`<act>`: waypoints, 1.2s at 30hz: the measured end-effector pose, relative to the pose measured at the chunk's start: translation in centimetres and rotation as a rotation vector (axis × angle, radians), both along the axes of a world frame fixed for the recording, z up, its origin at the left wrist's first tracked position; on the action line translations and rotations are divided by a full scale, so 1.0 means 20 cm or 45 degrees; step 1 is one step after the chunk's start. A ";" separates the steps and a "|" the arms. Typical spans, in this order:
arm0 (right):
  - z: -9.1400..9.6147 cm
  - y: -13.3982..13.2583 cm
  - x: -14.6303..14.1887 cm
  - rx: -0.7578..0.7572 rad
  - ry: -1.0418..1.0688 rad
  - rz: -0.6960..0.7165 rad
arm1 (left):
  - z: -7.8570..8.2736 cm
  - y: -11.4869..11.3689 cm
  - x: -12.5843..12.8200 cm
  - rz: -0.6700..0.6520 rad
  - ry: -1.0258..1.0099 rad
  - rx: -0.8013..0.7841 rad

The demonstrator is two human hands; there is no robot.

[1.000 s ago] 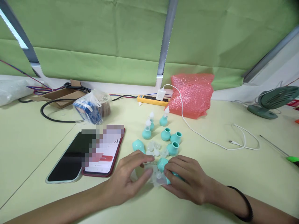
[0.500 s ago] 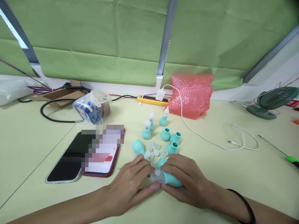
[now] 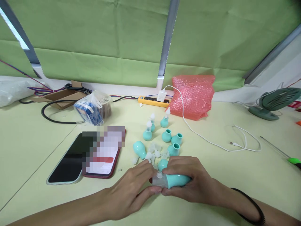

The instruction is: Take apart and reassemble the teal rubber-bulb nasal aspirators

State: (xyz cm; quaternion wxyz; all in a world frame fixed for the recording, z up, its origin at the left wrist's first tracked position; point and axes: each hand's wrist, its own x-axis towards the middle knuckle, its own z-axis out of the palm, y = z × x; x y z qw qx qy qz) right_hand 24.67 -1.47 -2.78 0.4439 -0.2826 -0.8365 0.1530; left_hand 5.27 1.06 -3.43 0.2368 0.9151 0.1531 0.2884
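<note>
Between my hands lies a teal rubber squeeze bulb [image 3: 179, 181] on its side, its neck pointing left and joined to a clear plastic connector [image 3: 160, 180] with a small round port on top. My right hand [image 3: 194, 180] grips the bulb between thumb and fingers. My left hand [image 3: 135, 185] pinches the connector's free end. Just beyond my fingers are another teal bulb [image 3: 162, 164], partly hidden, a bulb lying tilted [image 3: 139, 149], and a pile of small translucent plastic parts [image 3: 155, 150]. Farther off stand several open-necked bulbs [image 3: 174, 149] and nasal aspirators with white tips [image 3: 147, 133].
Two phones [image 3: 67, 161] lie at the left. Behind them sit a bagged blue box with tape [image 3: 90, 110] and a cardboard box [image 3: 63, 97]. A yellow power strip [image 3: 150, 101], pink bubble wrap [image 3: 192, 97], white cable [image 3: 207, 141], green fan [image 3: 278, 99] and screwdriver [image 3: 293, 161] occupy the back and right.
My right hand has shifted slightly right and opened its grip, showing more of the bulb. The connector moved a little right with it; my left fingers drew back slightly, uncovering a small translucent part.
</note>
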 end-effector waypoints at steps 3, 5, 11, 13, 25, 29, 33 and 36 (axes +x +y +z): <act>0.01 0.00 0.00 -0.105 0.032 0.010 | -0.01 0.00 0.00 -0.018 -0.008 -0.050; 0.01 0.00 0.01 -0.170 0.033 -0.002 | -0.01 0.00 0.00 -0.021 0.003 -0.078; 0.01 0.01 0.01 -0.325 0.051 -0.020 | 0.00 -0.01 0.00 0.003 -0.045 -0.113; 0.01 0.01 0.01 -0.374 0.067 -0.014 | 0.01 -0.01 0.00 -0.006 -0.040 -0.148; -0.02 0.01 0.02 -0.616 0.162 -0.029 | 0.03 0.00 0.00 -0.049 -0.016 -0.346; -0.01 0.01 0.02 -0.706 0.163 -0.041 | 0.03 0.00 0.00 -0.060 0.000 -0.401; -0.01 0.01 0.01 -0.797 0.191 -0.030 | 0.03 0.00 0.00 -0.074 -0.002 -0.413; 0.00 0.01 0.01 -0.848 0.227 -0.031 | 0.03 -0.01 0.00 -0.076 -0.017 -0.398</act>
